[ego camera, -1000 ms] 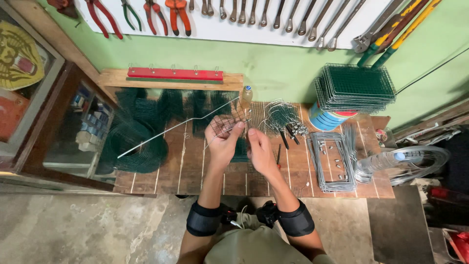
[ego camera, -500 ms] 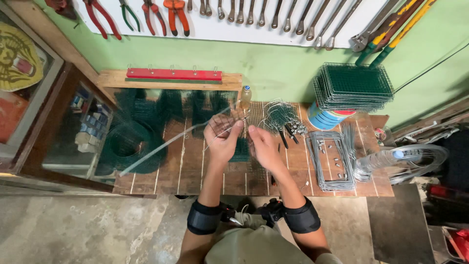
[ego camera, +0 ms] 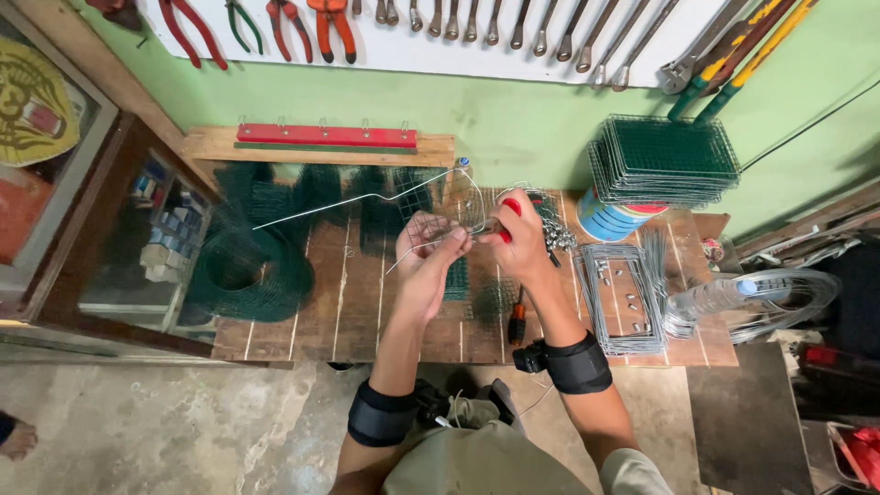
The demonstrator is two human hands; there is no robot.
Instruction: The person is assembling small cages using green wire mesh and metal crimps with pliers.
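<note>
we worked above the bench [ego camera: 367, 302], a slatted wooden top against the green wall. our left hand [ego camera: 429, 252] was pinched around a small wire frame [ego camera: 438, 229], fingers curled on its thin grey strands. our right hand [ego camera: 520, 240] was clenched on red-handled pliers [ego camera: 507, 220], whose nose met the frame just beside our left fingertips. a long wire [ego camera: 353, 202] ran from the frame out over the bench's left half, raised above the boards. on the bench's left end sat a green mesh roll [ego camera: 240, 275]. on its right end lay flat wire frames [ego camera: 616, 298], with green mesh panels [ego camera: 662, 158] stacked behind them. a screwdriver [ego camera: 517, 321] lay on the bench below our right hand.
</note>
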